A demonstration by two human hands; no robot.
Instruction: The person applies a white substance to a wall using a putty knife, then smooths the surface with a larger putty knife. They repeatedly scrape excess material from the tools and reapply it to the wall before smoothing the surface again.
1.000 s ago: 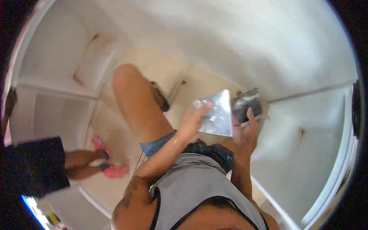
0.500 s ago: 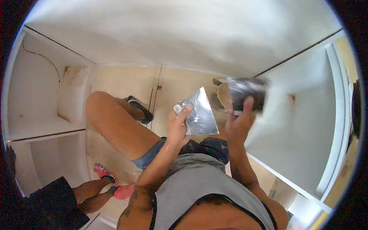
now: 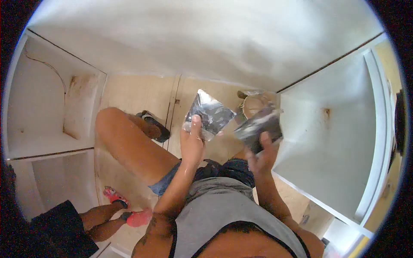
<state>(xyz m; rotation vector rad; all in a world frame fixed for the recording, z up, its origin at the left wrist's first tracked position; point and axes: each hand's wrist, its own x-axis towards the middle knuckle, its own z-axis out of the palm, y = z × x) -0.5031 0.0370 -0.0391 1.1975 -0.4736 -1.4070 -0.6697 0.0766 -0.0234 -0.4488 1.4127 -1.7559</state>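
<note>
My left hand (image 3: 193, 139) grips a shiny square sheet (image 3: 210, 115), grey and silver with whitish smears, thumb on its top face. To the right of it, my right hand (image 3: 262, 157) holds a dark square sheet (image 3: 260, 129) with a light, smeared edge; it is blurred. The two sheets are close together at their near corners. Behind the dark sheet, a round tan container (image 3: 254, 104) stands on the floor, partly hidden.
White panels with open compartments (image 3: 327, 129) stand at right and left, and a white wall (image 3: 206, 38) rises ahead. A wire hangs at upper left. Another person's legs in red shoes (image 3: 140, 218) are at lower left.
The left sheet has turned and moved slightly left and up. The dark sheet has moved left and down and tilted, showing more of the round container.
</note>
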